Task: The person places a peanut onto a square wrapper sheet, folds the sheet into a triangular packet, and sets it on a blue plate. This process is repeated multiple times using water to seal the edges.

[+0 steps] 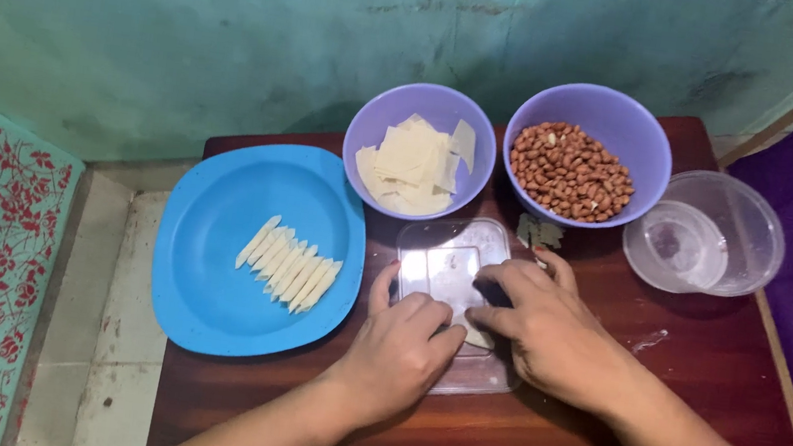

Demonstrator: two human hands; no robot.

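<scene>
On the clear lid [452, 301] mid-counter, both hands meet: left hand [398, 349] and right hand [545, 327] fingers pinched together on a pale wrapper piece [476, 335] between them.

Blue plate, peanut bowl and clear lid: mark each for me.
blue plate [218, 201], head view, bare bottom left of the rolls.
peanut bowl [598, 102], head view, inner purple wall above the nuts.
clear lid [447, 260], head view, flat top above the hands.

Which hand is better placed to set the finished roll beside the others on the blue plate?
Probably the left hand: it lies nearer the blue plate and its rolls; the right hand would cross over.
</scene>
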